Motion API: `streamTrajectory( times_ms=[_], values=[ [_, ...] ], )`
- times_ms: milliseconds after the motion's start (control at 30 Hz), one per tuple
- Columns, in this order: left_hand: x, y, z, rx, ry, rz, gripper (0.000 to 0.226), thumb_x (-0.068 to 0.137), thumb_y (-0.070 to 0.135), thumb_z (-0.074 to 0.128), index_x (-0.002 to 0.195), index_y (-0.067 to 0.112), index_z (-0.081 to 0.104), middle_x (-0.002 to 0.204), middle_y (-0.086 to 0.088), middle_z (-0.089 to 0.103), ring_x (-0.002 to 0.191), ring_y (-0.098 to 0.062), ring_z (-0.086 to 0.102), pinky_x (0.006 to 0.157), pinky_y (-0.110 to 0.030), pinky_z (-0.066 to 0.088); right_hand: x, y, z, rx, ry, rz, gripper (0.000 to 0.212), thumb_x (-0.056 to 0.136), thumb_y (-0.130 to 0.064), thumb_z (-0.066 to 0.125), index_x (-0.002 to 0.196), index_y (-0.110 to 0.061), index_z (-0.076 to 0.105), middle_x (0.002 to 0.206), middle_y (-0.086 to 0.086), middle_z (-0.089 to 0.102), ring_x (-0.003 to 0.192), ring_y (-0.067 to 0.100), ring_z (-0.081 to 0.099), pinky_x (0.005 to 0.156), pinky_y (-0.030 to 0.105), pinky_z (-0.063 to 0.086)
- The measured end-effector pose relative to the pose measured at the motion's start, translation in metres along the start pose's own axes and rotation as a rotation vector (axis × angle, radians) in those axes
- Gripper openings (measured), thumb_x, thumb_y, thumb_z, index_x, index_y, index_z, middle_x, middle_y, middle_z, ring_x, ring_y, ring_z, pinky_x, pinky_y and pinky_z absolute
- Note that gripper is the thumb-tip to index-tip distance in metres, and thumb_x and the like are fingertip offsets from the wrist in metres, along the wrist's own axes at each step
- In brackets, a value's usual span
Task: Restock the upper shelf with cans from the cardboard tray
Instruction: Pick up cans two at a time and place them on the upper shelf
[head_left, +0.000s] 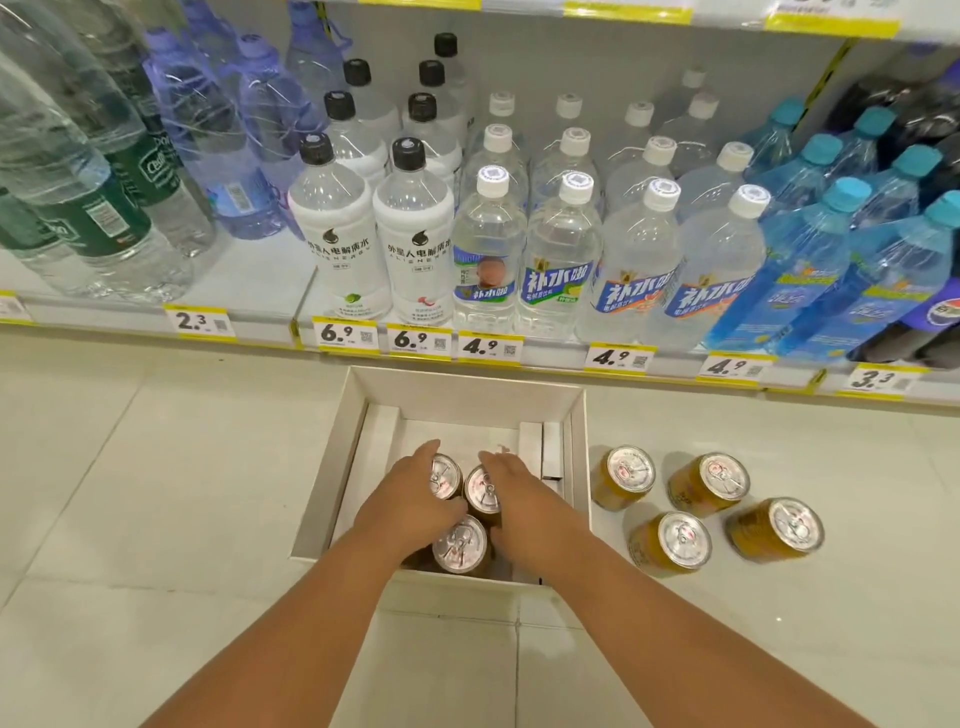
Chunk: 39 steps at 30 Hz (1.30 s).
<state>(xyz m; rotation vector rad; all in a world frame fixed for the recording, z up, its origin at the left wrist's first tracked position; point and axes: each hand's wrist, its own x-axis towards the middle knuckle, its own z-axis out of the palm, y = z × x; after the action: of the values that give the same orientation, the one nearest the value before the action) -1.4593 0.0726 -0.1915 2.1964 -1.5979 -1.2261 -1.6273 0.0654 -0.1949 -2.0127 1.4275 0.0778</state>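
A white cardboard tray (332, 457) lies on the floor below the bottom shelf. Three gold cans with silver tops stand inside it, bunched together. My left hand (410, 499) curls around the left rear can (445, 475). My right hand (519, 493) wraps the right rear can (480, 491). The front can (460, 544) stands between my wrists, touched by both thumbs. Several more gold cans (683, 540) stand on the floor right of the tray. The upper shelf is out of view except its yellow price strip (626, 10).
The bottom shelf (260, 291) holds rows of water and drink bottles (553, 260), with yellow price tags (415, 340) along its edge. Pale floor tiles (156, 493) surround the tray.
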Motion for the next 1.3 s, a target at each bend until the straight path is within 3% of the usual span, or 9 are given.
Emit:
streamTrajectory(
  times_ms=[200, 400, 500, 600, 733, 800, 967, 1167, 1300],
  values=[
    [0.013, 0.001, 0.000, 0.018, -0.034, -0.095, 0.087, 0.071, 0.030, 0.075, 0.144, 0.034, 0.028, 0.125, 0.000, 0.055, 0.102, -0.023, 0.056, 0.085, -0.035, 0.050, 0.008, 0.001, 0.004, 0.038, 0.055, 0.036, 0.079, 0.080, -0.008, 0.069, 0.148, -0.022, 0.032, 0.148, 0.006, 0.042, 0.122, 0.029, 0.055, 0.095, 0.042, 0.051],
    [0.015, 0.002, 0.001, 0.045, 0.052, -0.096, 0.067, 0.064, 0.037, 0.081, 0.112, 0.028, 0.036, 0.094, 0.004, 0.061, 0.082, -0.019, 0.063, 0.076, -0.041, 0.057, 0.012, 0.004, 0.000, 0.191, 0.087, 0.093, 0.055, 0.075, -0.013, 0.075, 0.121, -0.025, 0.048, 0.112, 0.001, 0.061, 0.098, 0.022, 0.061, 0.083, 0.038, 0.054],
    [0.012, 0.002, -0.003, -0.007, 0.127, -0.050, 0.067, 0.064, 0.037, 0.083, 0.111, 0.025, 0.037, 0.094, 0.003, 0.062, 0.084, -0.021, 0.062, 0.070, -0.034, 0.054, 0.011, 0.003, -0.007, 0.299, 0.135, 0.147, 0.059, 0.072, -0.021, 0.082, 0.121, -0.026, 0.050, 0.109, -0.003, 0.064, 0.098, 0.020, 0.061, 0.084, 0.035, 0.053],
    [0.005, 0.008, -0.016, -0.108, 0.212, 0.015, 0.059, 0.066, 0.031, 0.085, 0.108, 0.027, 0.044, 0.089, 0.009, 0.061, 0.079, -0.011, 0.059, 0.059, -0.022, 0.043, 0.006, -0.005, -0.016, 0.386, 0.205, 0.181, 0.078, 0.068, -0.026, 0.085, 0.135, -0.029, 0.046, 0.116, -0.007, 0.065, 0.107, 0.017, 0.061, 0.084, 0.026, 0.048],
    [-0.011, 0.029, -0.038, -0.245, 0.282, 0.061, 0.056, 0.063, 0.027, 0.086, 0.107, 0.029, 0.052, 0.087, 0.014, 0.062, 0.081, -0.004, 0.061, 0.066, -0.024, 0.049, -0.008, -0.017, -0.042, 0.518, 0.271, 0.192, 0.056, 0.065, -0.022, 0.086, 0.113, -0.028, 0.058, 0.097, -0.012, 0.065, 0.090, 0.010, 0.063, 0.068, 0.019, 0.049],
    [-0.020, 0.042, -0.052, -0.275, 0.279, 0.092, 0.060, 0.062, 0.026, 0.086, 0.112, 0.033, 0.053, 0.091, 0.015, 0.064, 0.086, -0.007, 0.063, 0.073, -0.027, 0.051, -0.015, -0.023, -0.059, 0.582, 0.278, 0.179, 0.056, 0.065, -0.021, 0.086, 0.112, -0.029, 0.056, 0.092, -0.016, 0.063, 0.086, 0.002, 0.062, 0.064, 0.013, 0.044],
    [-0.063, 0.092, -0.105, -0.319, 0.261, 0.174, 0.058, 0.065, 0.024, 0.088, 0.111, 0.033, 0.054, 0.095, 0.013, 0.067, 0.087, -0.001, 0.062, 0.064, -0.013, 0.045, -0.046, -0.044, -0.126, 0.691, 0.331, 0.144, 0.060, 0.060, -0.019, 0.089, 0.107, -0.033, 0.055, 0.093, -0.016, 0.066, 0.084, -0.005, 0.061, 0.062, 0.013, 0.045],
    [-0.156, 0.190, -0.201, -0.274, 0.189, 0.210, 0.061, 0.056, 0.022, 0.091, 0.107, 0.030, 0.059, 0.095, 0.010, 0.070, 0.088, -0.009, 0.067, 0.068, -0.020, 0.052, -0.130, -0.095, -0.260, 0.733, 0.382, 0.090, 0.058, 0.059, -0.022, 0.091, 0.105, -0.036, 0.059, 0.098, -0.013, 0.070, 0.090, 0.003, 0.067, 0.081, 0.028, 0.058],
    [-0.234, 0.276, -0.280, -0.202, 0.225, 0.256, 0.062, 0.056, 0.034, 0.090, 0.105, 0.028, 0.052, 0.093, 0.015, 0.062, 0.083, -0.004, 0.060, 0.065, -0.024, 0.049, -0.199, -0.146, -0.371, 0.688, 0.406, 0.030, 0.066, 0.062, -0.029, 0.092, 0.118, -0.027, 0.059, 0.104, -0.011, 0.068, 0.098, 0.010, 0.066, 0.079, 0.020, 0.051]
  ],
)
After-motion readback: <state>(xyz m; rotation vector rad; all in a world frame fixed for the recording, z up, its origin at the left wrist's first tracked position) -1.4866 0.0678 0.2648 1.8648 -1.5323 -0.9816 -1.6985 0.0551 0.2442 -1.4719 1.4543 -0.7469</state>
